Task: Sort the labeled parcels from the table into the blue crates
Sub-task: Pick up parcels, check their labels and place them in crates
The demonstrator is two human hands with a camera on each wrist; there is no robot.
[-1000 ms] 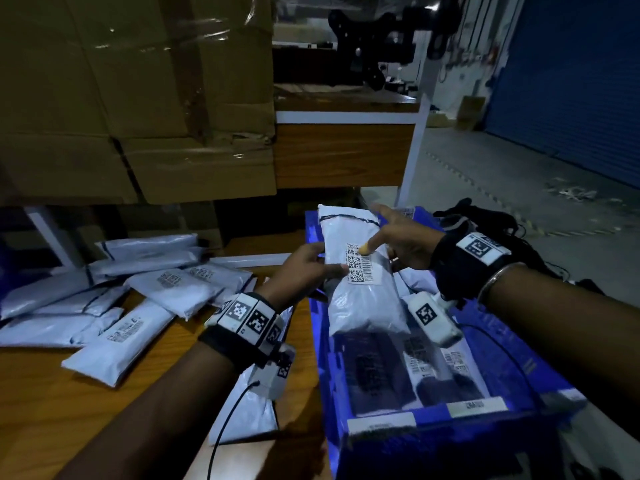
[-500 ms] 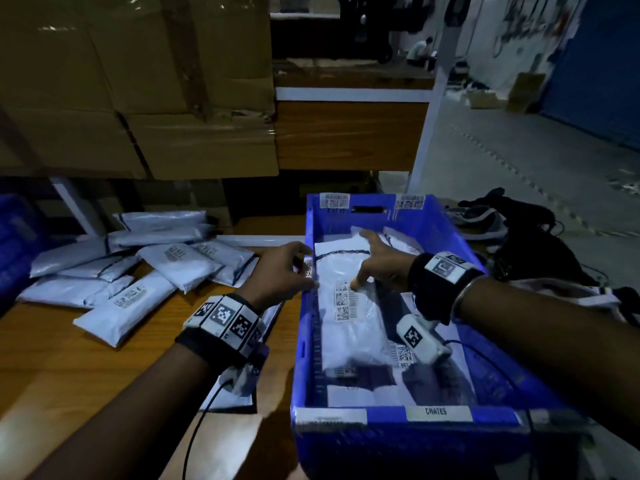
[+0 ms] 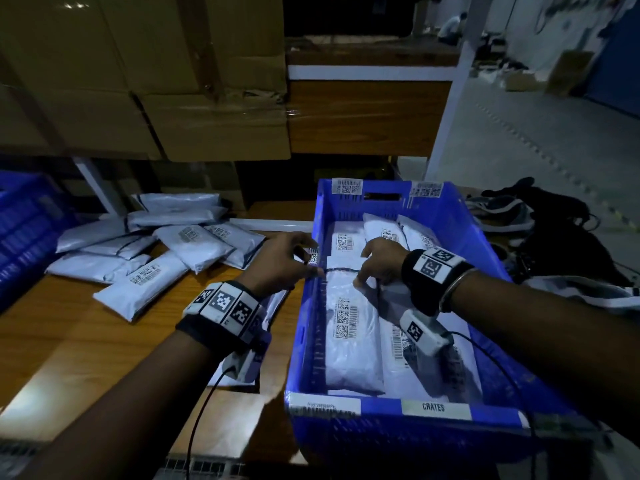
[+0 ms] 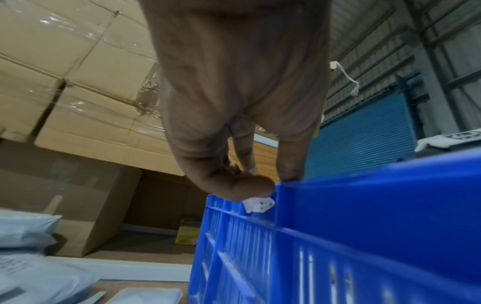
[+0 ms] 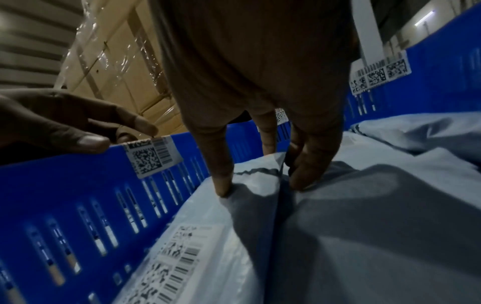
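A blue crate (image 3: 460,230) labelled CRATES stands at the table's right end and holds several white labelled parcels. The nearest parcel (image 3: 349,348) lies flat along the crate's left wall (image 5: 78,185), label up. My right hand (image 3: 363,275) is inside the crate, its straight thumb and fingers (image 5: 307,179) pressing down on that parcel's (image 5: 208,236) far end. My left hand (image 3: 308,261) hovers at the crate's left rim (image 4: 364,205); its fingertips (image 4: 288,170) touch the rim by a barcode sticker and hold nothing. A pile of white parcels (image 3: 194,244) lies on the wooden table (image 3: 69,341) to the left.
A second blue crate (image 3: 24,230) shows at the far left edge. Wrapped cardboard boxes (image 3: 173,98) are stacked behind the table. Dark bags and cloth (image 3: 554,230) lie on the floor right of the crate. A flat white parcel (image 3: 273,306) lies under my left wrist.
The parcel that both hands held above the crate has been lowered flat into its left side. My left hand let go and moved to the rim; my right hand followed the parcel down.
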